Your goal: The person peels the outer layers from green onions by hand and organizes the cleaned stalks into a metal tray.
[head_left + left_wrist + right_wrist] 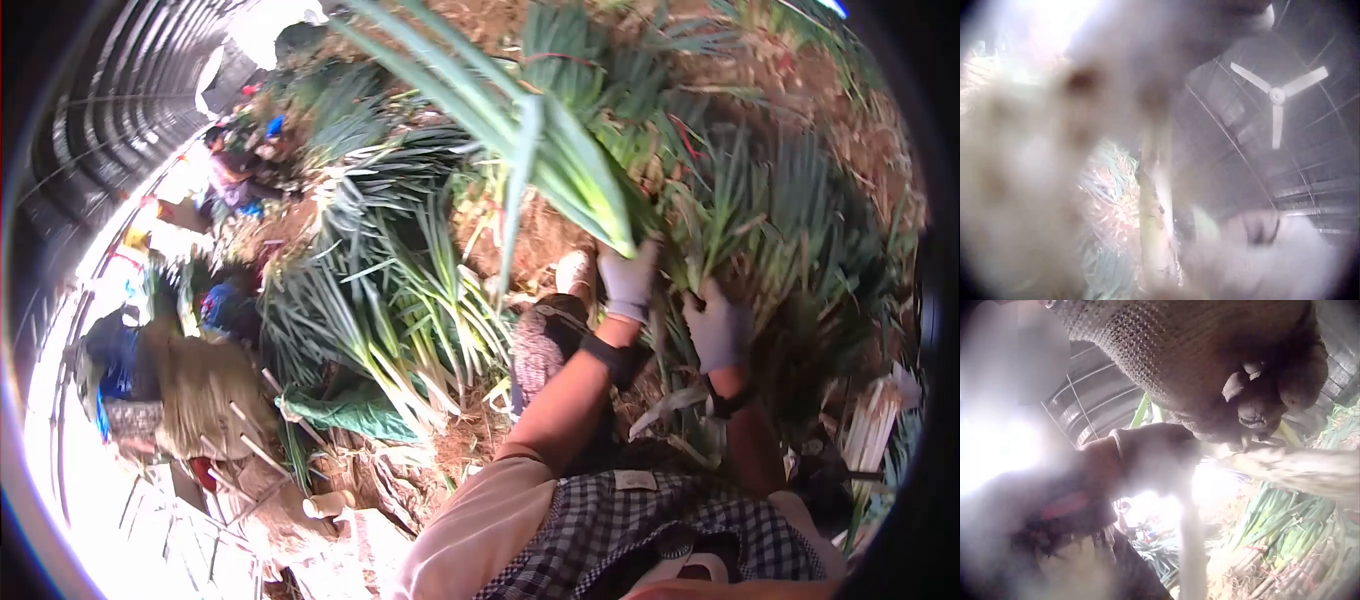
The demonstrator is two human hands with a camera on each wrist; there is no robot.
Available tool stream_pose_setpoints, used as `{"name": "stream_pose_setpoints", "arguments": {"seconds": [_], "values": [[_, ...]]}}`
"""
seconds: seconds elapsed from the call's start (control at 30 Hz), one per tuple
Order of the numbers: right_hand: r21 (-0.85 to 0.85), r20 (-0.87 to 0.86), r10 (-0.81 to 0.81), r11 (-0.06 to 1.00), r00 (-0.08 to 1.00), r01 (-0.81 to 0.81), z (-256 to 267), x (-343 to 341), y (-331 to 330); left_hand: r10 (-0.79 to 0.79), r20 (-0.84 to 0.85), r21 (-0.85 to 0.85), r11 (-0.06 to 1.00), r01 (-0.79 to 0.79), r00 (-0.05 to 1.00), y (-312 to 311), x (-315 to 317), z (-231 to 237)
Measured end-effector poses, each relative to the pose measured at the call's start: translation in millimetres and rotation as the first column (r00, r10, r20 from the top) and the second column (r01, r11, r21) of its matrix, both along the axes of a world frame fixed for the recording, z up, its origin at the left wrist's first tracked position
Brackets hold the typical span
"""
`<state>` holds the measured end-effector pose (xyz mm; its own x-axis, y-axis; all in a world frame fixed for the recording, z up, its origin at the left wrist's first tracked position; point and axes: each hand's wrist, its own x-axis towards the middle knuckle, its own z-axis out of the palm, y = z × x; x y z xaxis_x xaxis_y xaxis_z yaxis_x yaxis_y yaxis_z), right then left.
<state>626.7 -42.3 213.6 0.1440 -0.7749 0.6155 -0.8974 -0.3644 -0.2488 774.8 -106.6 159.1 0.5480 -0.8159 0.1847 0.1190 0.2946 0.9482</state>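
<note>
A large green onion [590, 190] with long leaves rises to the upper left, its pale lower end at my left hand [628, 282], which grips it in a white glove. To the right, my gloved right hand [718, 328] is low among the leaves. In the right wrist view my right hand [1235, 375] has curled fingers that pinch a pale leaf strip [1310, 469], with my left hand [1157, 456] close by. A pale stalk [1157, 225] stands upright in the left wrist view; the glove around it is blurred.
Loose green onions [400, 310] lie fanned out at the left, by a green cloth [365, 412]. Tied bundles [565, 65] stand ahead, and more bundles [790, 200] at the right. Another person [232, 175] sits far left. A ceiling fan [1277, 95] hangs overhead.
</note>
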Motion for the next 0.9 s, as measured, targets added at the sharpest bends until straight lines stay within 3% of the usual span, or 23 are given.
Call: {"name": "stream_pose_setpoints", "arguments": {"seconds": [0.07,0.13,0.17,0.2,0.23,0.27,0.33,0.4,0.43,0.47,0.5,0.53,0.57,0.6,0.63,0.67,0.7,0.73,0.77,0.8,0.83,0.87,0.9], "values": [[0.034,-0.108,-0.025,0.999,0.994,0.029,-29.8,-26.2,-3.5,0.173,0.155,-0.115,0.981,-0.156,0.973,-8.2,22.0,-0.3],[0.184,-0.129,-0.116,0.973,0.985,0.138,-41.2,-63.0,9.3,0.160,0.062,0.011,0.987,-0.160,0.985,-4.7,54.9,8.9],[0.327,-0.210,-0.179,0.914,0.961,0.242,-55.0,-87.3,15.4,0.143,-0.197,0.058,0.989,-0.134,0.970,23.5,42.1,67.7],[0.454,-0.290,-0.221,0.825,0.931,0.337,-68.1,-111.0,21.7,0.164,-0.244,0.041,0.986,-0.159,0.956,14.3,55.6,46.3],[0.600,-0.439,-0.174,0.674,0.882,0.431,-77.5,-138.6,25.9,0.130,-0.197,-0.038,0.989,-0.140,0.972,24.5,53.1,59.4],[0.599,-0.456,-0.188,0.658,0.870,0.456,-61.2,-143.6,27.6,0.013,-0.233,0.031,0.999,-0.006,0.972,30.7,59.6,59.6],[0.611,-0.004,-0.183,0.778,0.983,0.147,-6.0,-130.2,31.9,-0.078,-0.289,-0.062,0.996,0.063,0.954,36.6,42.9,67.0],[0.616,0.277,-0.037,0.774,0.960,-0.148,19.5,-113.3,8.8,-0.245,-0.307,-0.082,0.969,0.231,0.920,32.8,40.0,51.6],[0.550,0.474,0.070,0.755,0.878,-0.357,24.0,-98.5,-1.4,-0.177,0.203,-0.190,0.958,0.216,0.963,29.3,40.4,35.3],[0.437,0.646,0.175,0.714,0.743,-0.548,28.3,-81.0,-11.2,0.002,0.645,-0.301,0.920,0.251,0.764,26.4,41.7,24.1],[0.464,0.680,0.176,0.649,0.712,-0.603,38.7,-63.0,-18.0,-0.001,0.827,-0.155,0.961,0.230,0.562,29.8,43.3,22.8],[0.483,0.714,0.175,0.578,0.678,-0.658,47.5,-48.7,-24.1,-0.011,0.823,-0.151,0.959,0.238,0.568,31.2,34.5,23.6],[0.491,0.711,0.168,0.577,0.683,-0.652,48.1,-40.4,-30.6,-0.320,0.345,-0.070,0.929,0.364,0.882,32.4,24.1,25.9],[0.521,0.731,0.156,0.500,0.664,-0.692,46.3,-33.7,-36.1,-0.421,0.051,-0.055,0.904,0.424,0.905,32.8,21.5,23.7],[0.546,0.751,0.141,0.416,0.645,-0.727,43.0,-28.7,-37.7,-0.456,-0.050,-0.055,0.890,0.453,0.889,31.5,23.9,18.7],[0.556,0.748,0.135,0.408,0.650,-0.724,39.8,-24.4,-36.1,-0.480,-0.075,-0.057,0.877,0.477,0.874,29.2,27.1,10.9],[0.516,0.765,0.116,0.477,0.633,-0.711,36.6,-20.8,-33.0,-0.486,-0.013,-0.058,0.873,0.484,0.874,26.7,30.1,4.4],[0.473,0.783,0.097,0.547,0.614,-0.690,32.8,-18.8,-29.2,-0.371,0.409,-0.036,0.906,0.421,0.834,31.5,27.6,13.8],[0.463,0.754,0.108,0.612,0.648,-0.641,21.9,-17.5,-26.7,-0.133,0.734,-0.091,0.952,0.291,0.666,36.3,24.9,24.2],[0.499,0.682,0.108,0.654,0.723,-0.569,14.4,-16.6,-24.1,-0.135,0.734,-0.093,0.951,0.296,0.665,33.3,23.4,20.1],[0.447,0.622,0.172,0.723,0.764,-0.527,15.1,-15.6,-19.5,-0.296,0.419,-0.017,0.943,0.333,0.858,30.3,20.3,20.4],[0.388,0.551,0.226,0.783,0.803,-0.486,15.3,-15.2,-14.4,-0.394,0.031,0.042,0.919,0.393,0.918,28.1,16.9,20.3],[0.392,0.550,0.221,0.783,0.806,-0.483,14.2,-16.7,-10.1,-0.291,0.062,0.002,0.957,0.291,0.955,26.6,12.1,19.0]]}}
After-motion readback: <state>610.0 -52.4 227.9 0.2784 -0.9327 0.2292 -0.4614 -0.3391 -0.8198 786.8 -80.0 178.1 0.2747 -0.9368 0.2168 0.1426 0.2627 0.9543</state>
